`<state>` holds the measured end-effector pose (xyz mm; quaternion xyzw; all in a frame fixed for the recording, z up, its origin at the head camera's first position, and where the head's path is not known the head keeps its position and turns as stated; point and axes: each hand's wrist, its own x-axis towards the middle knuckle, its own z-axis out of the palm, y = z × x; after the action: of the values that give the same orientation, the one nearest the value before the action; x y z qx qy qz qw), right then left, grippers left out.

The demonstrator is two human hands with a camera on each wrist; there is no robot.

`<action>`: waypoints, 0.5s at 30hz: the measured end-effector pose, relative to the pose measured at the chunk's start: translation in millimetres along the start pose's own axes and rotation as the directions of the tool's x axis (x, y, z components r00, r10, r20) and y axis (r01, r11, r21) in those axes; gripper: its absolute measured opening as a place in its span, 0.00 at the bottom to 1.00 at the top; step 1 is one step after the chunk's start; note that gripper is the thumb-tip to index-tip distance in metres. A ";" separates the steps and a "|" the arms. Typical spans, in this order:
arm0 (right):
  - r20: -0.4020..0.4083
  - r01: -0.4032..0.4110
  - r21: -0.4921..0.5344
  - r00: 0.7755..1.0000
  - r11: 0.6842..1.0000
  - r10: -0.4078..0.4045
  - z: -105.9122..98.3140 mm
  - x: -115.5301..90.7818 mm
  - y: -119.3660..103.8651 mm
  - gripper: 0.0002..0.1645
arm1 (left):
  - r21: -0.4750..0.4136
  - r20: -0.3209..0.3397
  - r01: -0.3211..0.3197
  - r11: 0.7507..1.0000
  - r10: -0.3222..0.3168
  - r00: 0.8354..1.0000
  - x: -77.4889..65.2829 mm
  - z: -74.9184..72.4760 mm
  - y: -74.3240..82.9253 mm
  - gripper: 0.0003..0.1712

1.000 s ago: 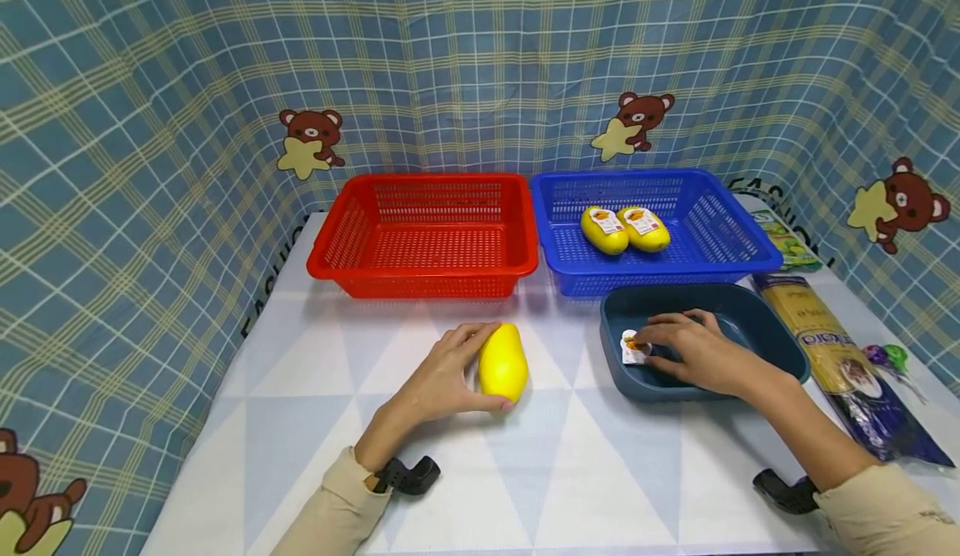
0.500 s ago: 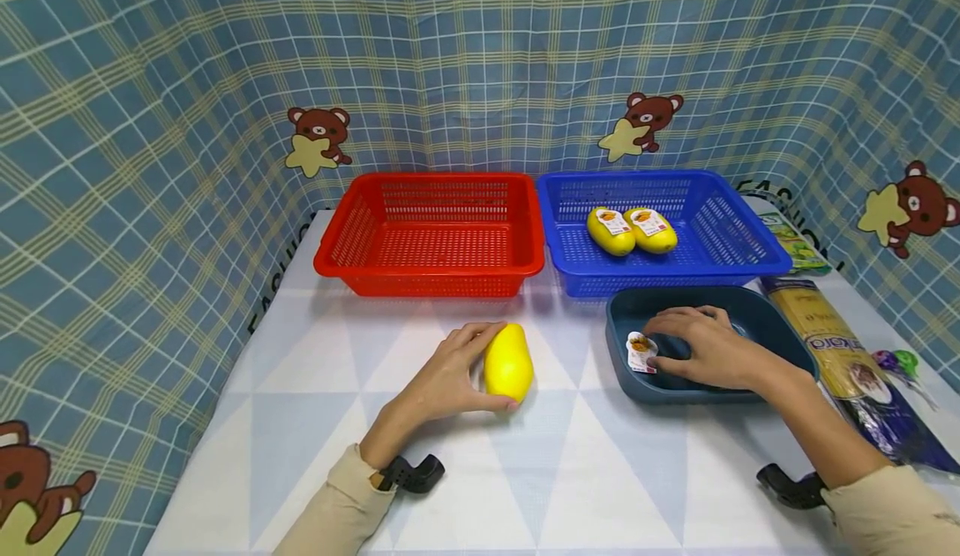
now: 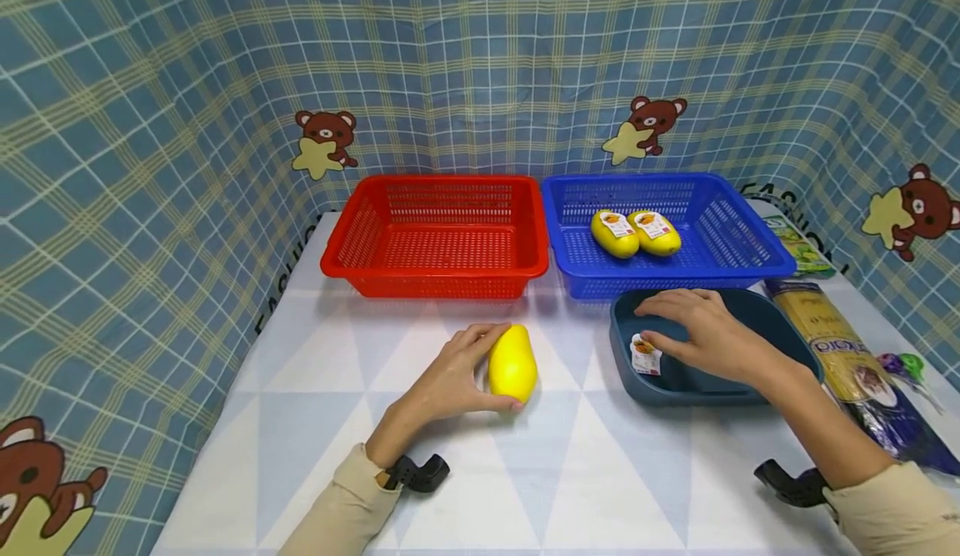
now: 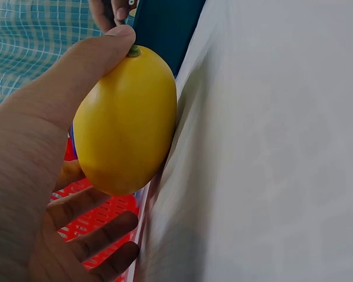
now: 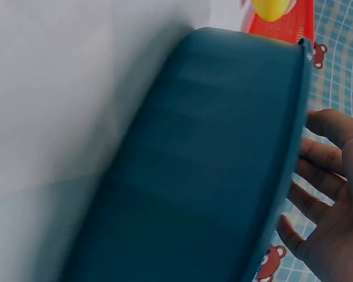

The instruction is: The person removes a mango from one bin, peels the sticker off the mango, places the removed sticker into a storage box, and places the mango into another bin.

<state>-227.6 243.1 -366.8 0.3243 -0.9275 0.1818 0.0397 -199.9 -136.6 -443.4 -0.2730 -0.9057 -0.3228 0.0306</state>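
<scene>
A yellow mango (image 3: 513,365) rests on the table, and my left hand (image 3: 454,378) holds it end to end. In the left wrist view, the thumb presses beside the stem of the mango (image 4: 127,120), while the other fingers spread below and behind it. My right hand (image 3: 701,333) hovers over the dark teal basin (image 3: 783,356), fingers loosely bent and apart. A white label (image 3: 646,358) with an orange picture lies inside the basin's left side, close under the right thumb. The right wrist view finds nothing between the fingers of the right hand (image 5: 329,182), beside the basin rim.
A red basket (image 3: 435,283) stands at the back. To its right, a blue basket (image 3: 675,283) holds two labelled mangoes (image 3: 636,234). Along the right edge lie a pasta packet (image 3: 862,373), a green packet (image 3: 798,247) and wrapped lollipops (image 3: 903,366).
My right hand has lifted off the label and moved a little toward the back of the basin. The label stays inside. My left hand keeps its hold on the mango. The whole view has shifted slightly.
</scene>
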 end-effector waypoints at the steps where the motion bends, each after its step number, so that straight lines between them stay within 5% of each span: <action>1: -0.004 -0.001 0.001 1.000 1.000 0.001 -1.7 1.5 -2.4 0.19 | 0.002 -0.002 -0.001 1.000 0.001 1.000 -0.1 0.1 -0.1 0.63; 15: -0.056 0.030 -0.001 0.998 1.000 -0.030 -12.6 27.0 -23.7 0.21 | 0.007 -0.016 -0.015 1.000 0.015 1.000 -2.6 -1.1 1.0 0.62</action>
<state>-234.8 214.6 -342.5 0.3331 -0.9211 0.1898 0.0684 -197.3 -137.8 -442.6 -0.2770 -0.9045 -0.3216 0.0411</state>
